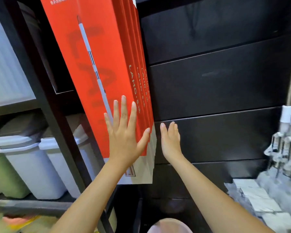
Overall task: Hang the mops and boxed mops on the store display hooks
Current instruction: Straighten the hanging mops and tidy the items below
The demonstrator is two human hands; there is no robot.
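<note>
Several tall red mop boxes (97, 64) hang side by side against the black slat wall (217, 84), each printed with a white mop handle and gold lettering on its edge. My left hand (124, 135) lies flat on the front box near its lower end, fingers spread and straight. My right hand (170, 140) is held edge-on just right of the stack's lower corner, fingers straight, holding nothing. The hooks that carry the boxes are hidden above the frame.
A black shelf upright (45, 105) runs down the left, with white lidded bins (35, 163) and a green bin (3, 175) behind it. Clear-wrapped mops with white caps (286, 137) hang at the right. A pale round object (170, 227) sits at the bottom.
</note>
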